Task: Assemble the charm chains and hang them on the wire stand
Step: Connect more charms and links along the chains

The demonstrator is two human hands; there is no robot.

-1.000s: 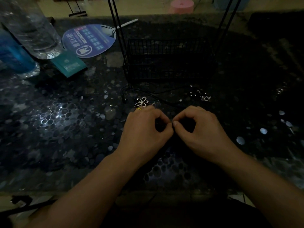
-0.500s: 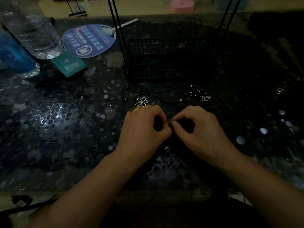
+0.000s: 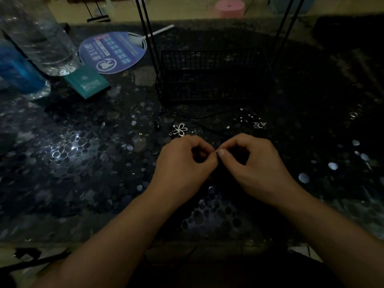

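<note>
My left hand [image 3: 185, 165] and my right hand [image 3: 251, 165] meet fingertip to fingertip over the dark pebble-patterned table, both pinching a tiny silver clasp [image 3: 216, 150]; the dim light hides any cord running from it. Just beyond my left hand lies a silver flower charm [image 3: 179, 129]. A thin black cord [image 3: 207, 117] snakes across the table toward a small camera charm [image 3: 259, 125] and several small silver beads [image 3: 248, 116]. The black wire stand [image 3: 212, 75] rises behind them, its basket base on the table and its uprights running out of the top of the view.
At the back left stand a clear plastic bottle [image 3: 41, 40] and a blue bottle [image 3: 16, 67], with a teal booklet [image 3: 87, 82] and a round blue hand fan [image 3: 113, 53] beside them. A pink round object [image 3: 229, 8] sits beyond the table's far edge.
Both hands stayed in the same spot, fingertips shifting slightly as they work the small silver piece between them. Nothing on the table moved.
</note>
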